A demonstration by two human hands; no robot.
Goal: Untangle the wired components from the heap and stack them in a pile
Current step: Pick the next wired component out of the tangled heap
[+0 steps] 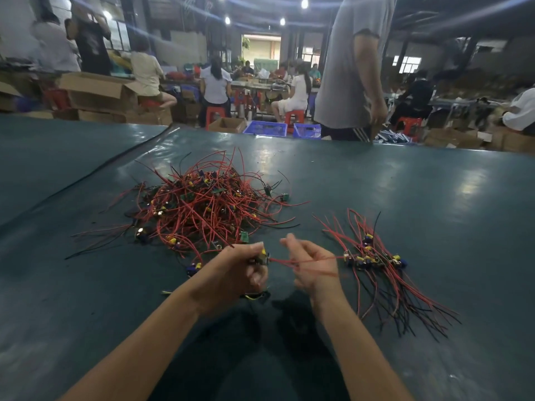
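Left hand (246, 267) pinches a wired component (263, 257). Its red wire (285, 260) crosses the right hand (314, 266), whose fingers are half-curled and blurred, so its grip is unclear. Tangled heap (202, 204) lies at eleven o'clock and the sorted pile (376, 260) at three, both on the table (434, 198).

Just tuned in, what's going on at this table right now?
A person is sorting wired components on a green table. The left hand grips one small component, and its red wire stretches across the right hand, which is too blurred to tell its grip. The tangled heap lies behind the hands; a smaller, straightened pile lies to the right.
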